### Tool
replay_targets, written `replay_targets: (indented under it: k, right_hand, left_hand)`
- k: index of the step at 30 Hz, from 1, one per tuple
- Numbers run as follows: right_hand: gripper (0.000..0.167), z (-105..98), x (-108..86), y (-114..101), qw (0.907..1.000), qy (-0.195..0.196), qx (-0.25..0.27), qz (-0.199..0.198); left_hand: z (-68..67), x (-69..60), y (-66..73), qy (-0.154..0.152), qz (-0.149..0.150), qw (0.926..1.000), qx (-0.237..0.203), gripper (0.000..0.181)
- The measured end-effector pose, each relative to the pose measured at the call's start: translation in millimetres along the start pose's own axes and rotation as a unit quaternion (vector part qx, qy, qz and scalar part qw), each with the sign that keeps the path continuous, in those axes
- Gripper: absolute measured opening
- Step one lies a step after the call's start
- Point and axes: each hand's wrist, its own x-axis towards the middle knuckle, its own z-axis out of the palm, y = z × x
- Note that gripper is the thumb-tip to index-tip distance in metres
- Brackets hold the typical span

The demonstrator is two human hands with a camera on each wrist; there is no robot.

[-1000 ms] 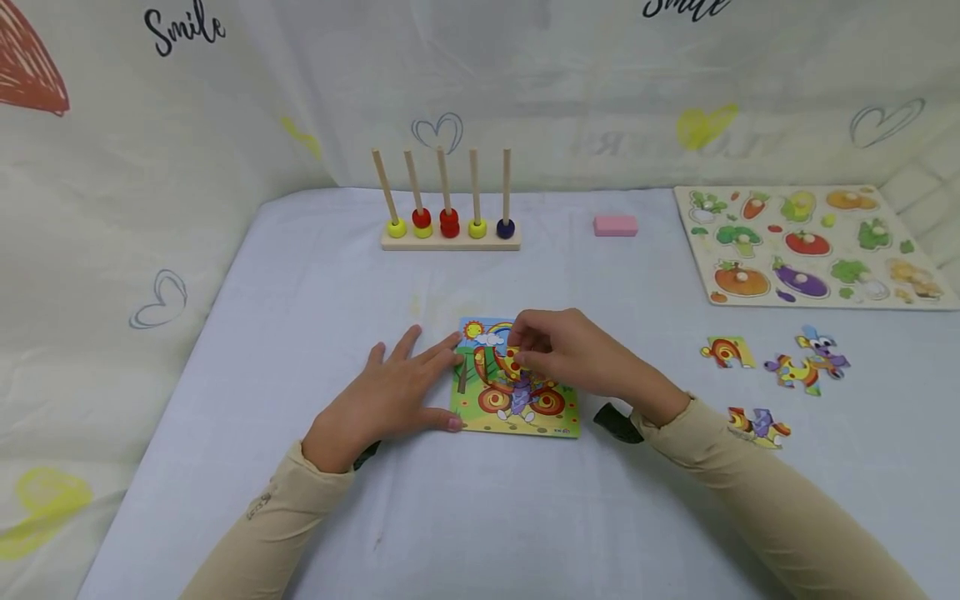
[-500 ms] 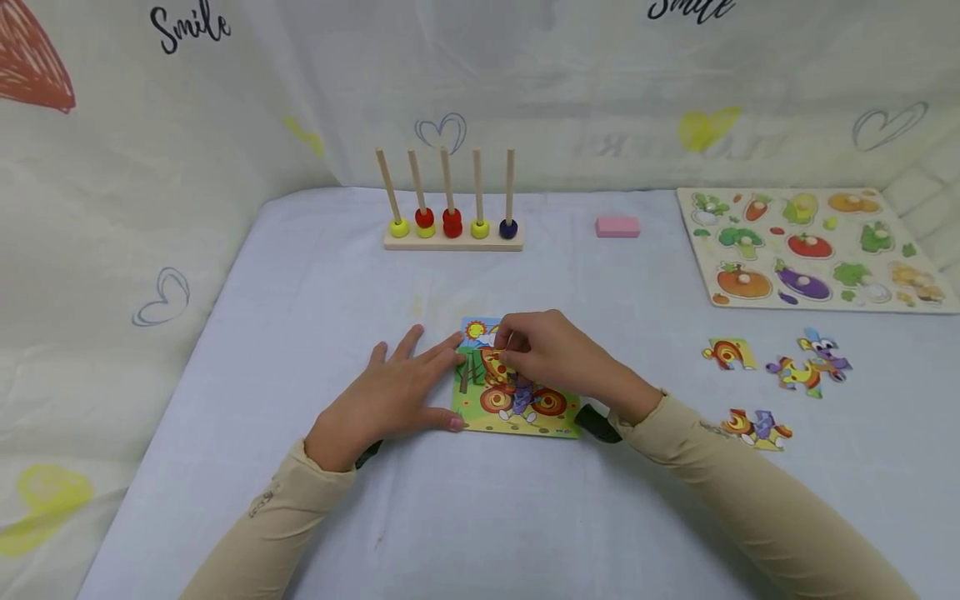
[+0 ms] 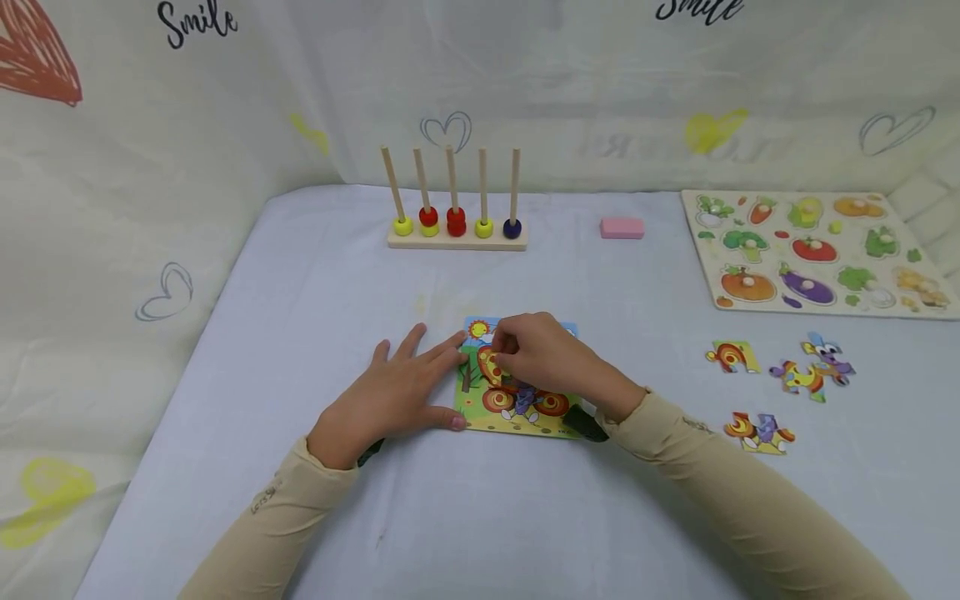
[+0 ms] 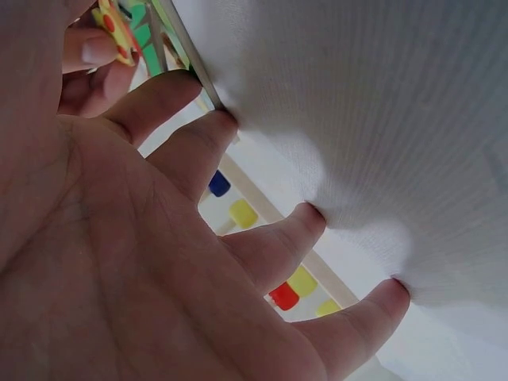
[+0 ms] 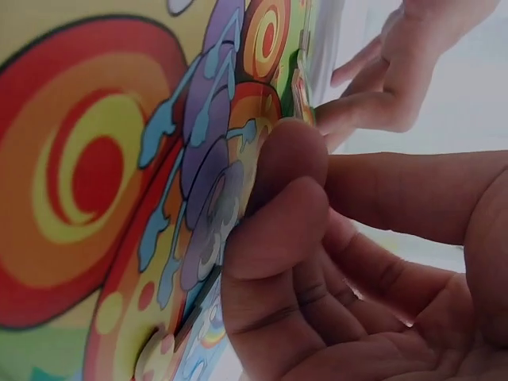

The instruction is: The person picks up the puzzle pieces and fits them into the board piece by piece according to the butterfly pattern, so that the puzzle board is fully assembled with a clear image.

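2 hands (image 3: 390,400) (image 3: 551,354), 1 pc (image 4: 117,32) pinched! | 1 pzl (image 3: 480,417) ctr | 3 pc-grps (image 3: 731,356) (image 3: 802,377) (image 3: 761,429), 3-o'clk | 1 veg-bd (image 3: 851,250), 2-o'clk | 1 blk (image 3: 622,228), 1-o'clk | 5 pegs (image 3: 452,179), 7 beads (image 3: 456,223), 11-o'clk

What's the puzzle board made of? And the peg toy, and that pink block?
The puzzle board looks like thin wood or stiff card, printed: its edge is straight and pale. The peg toy seems bare wood, being pale tan and dull; its bright beads look painted, maybe wood, maybe plastic. The pink block looks plain and matte; wood or foam, I can't tell.
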Motion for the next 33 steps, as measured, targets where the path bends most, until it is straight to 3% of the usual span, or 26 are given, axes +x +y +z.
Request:
replay_targets:
  k: [11,33]
  right_hand:
    - [0.005,2.9,5.1,-2.9,0.9988,0.005,-0.045,0.017]
    - [0.008,11.6,10.3,-7.4,0.9974,-0.004,-0.065,0.029]
  left_hand:
    - [0.1,-0.2,0.6,-0.002,-0.001,1.0000,0.000,0.085]
    - [1.0,0.9,-0.6,0.001,0.004,1.0000,0.006,0.086]
